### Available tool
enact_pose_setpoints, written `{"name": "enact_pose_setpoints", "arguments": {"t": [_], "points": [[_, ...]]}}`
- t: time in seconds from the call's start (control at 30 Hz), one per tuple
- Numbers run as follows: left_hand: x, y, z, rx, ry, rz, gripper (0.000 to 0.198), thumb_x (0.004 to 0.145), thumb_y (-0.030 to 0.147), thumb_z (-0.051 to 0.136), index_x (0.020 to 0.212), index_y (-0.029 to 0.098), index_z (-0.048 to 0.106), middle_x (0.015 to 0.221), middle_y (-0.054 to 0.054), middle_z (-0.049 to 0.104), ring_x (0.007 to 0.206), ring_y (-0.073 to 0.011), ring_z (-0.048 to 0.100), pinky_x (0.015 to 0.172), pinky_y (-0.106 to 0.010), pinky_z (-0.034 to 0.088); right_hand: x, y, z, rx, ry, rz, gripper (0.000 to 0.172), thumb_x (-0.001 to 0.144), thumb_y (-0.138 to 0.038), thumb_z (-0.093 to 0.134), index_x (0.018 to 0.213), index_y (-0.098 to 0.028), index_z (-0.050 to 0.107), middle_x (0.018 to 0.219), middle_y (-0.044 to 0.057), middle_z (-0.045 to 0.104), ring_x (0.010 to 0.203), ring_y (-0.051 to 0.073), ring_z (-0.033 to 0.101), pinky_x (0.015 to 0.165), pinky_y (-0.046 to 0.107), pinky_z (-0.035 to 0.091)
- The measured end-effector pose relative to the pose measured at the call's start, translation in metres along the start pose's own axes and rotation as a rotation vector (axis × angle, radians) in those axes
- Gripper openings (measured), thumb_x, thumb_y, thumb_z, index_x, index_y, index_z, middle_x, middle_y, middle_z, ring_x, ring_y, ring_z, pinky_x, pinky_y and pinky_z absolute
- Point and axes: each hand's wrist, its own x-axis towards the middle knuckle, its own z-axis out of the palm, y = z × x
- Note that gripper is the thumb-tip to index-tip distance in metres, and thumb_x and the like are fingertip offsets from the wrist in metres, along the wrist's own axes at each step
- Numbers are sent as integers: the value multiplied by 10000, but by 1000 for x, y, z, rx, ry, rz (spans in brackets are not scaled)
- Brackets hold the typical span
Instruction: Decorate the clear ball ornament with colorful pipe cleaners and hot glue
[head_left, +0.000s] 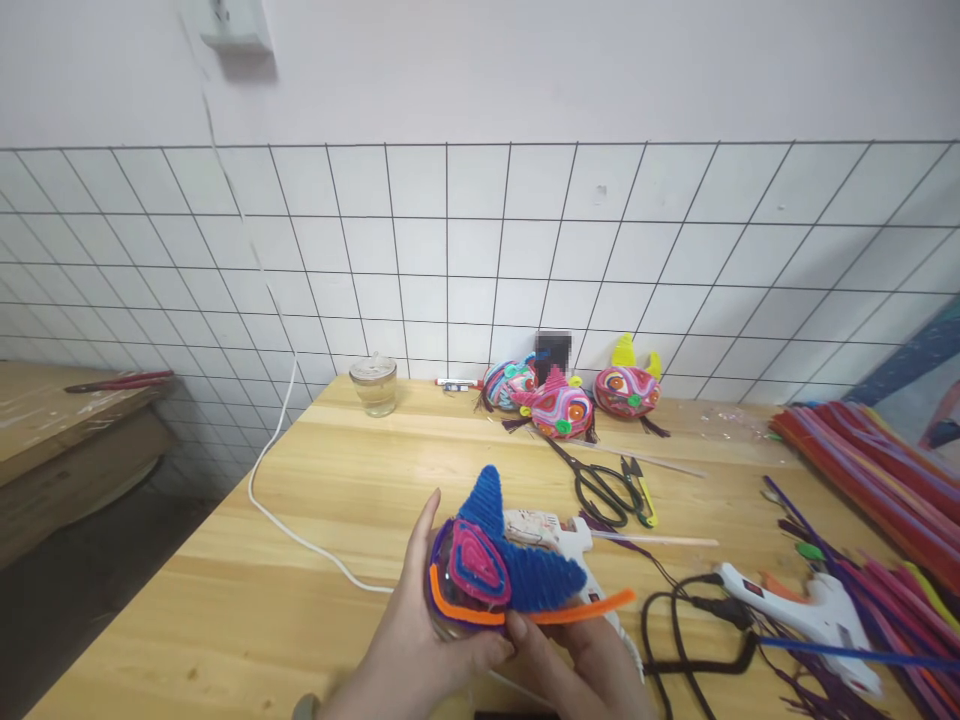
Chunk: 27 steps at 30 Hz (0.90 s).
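My left hand (405, 630) is wrapped round the side of a rounded craft ornament (472, 570). A pink-and-blue coiled patch covers its front, and two blue fuzzy points (486, 500) stick out from its top and right. Along its lower edge runs an orange pipe cleaner (600, 607), its free end pointing right. My right hand (570, 660) pinches this strip against the ornament's lower right, thumb on top; its other fingers are partly hidden. Behind the ornament lies a white glue gun (574, 540), partly covered by it.
Several finished colourful ornaments (562, 410) stand by the tiled wall. Black scissors (600, 490) and a yellow-handled cutter (643, 495) lie mid-table. To the right are another glue gun (810, 610), black cables (675, 640) and pipe cleaner bundles (862, 460). A glass cup (373, 388) stands at the back left.
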Motion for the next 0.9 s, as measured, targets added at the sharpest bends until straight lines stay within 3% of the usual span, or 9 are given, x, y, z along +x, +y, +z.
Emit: {"name": "enact_pose_setpoints", "arguments": {"t": [0.17, 0.37, 0.57, 0.7, 0.9], "points": [[1, -2, 1, 7, 19, -13, 1345, 460, 180, 879, 1469, 255, -6, 1271, -182, 589, 1048, -308, 643, 827, -355, 534, 0, -6, -4, 99, -89, 57, 446, 829, -585, 533, 995, -213, 714, 1006, 97, 737, 964, 271, 666, 889, 354, 510], [3, -4, 1, 29, 29, -4, 1428, 425, 161, 887, 1464, 241, -90, 1275, -192, 578, 1057, -306, 635, 851, -358, 526, 1, -9, -6, 140, -126, 55, 404, 838, -559, 541, 953, -219, 724, 984, 86, 730, 900, 252, 666, 869, 351, 513], [4, -4, -1, 19, 7, -6, 1469, 404, 311, 907, 1467, 255, -105, 1289, -197, 573, 1084, -334, 618, 866, -396, 521, 2, -12, -5, 136, -87, 47, 388, 823, -553, 569, 947, -221, 728, 938, 79, 738, 846, 232, 673, 824, 314, 531], [2, 0, 2, 26, -5, -24, 1432, 462, 312, 891, 1461, 224, -132, 1222, -200, 621, 1032, -313, 650, 873, -394, 516, 1, -12, -3, 126, -59, 39, 381, 813, -552, 581, 920, -220, 734, 928, 85, 742, 811, 234, 684, 803, 320, 544], [1, -1, 2, 80, 17, 29, 1279, 550, 292, 842, 1469, 204, -43, 1256, -178, 599, 1058, -273, 639, 919, -349, 488, -1, 0, 0, 116, -74, 77, 424, 821, -572, 552, 949, -208, 728, 910, 100, 740, 847, 264, 689, 813, 368, 547]]}}
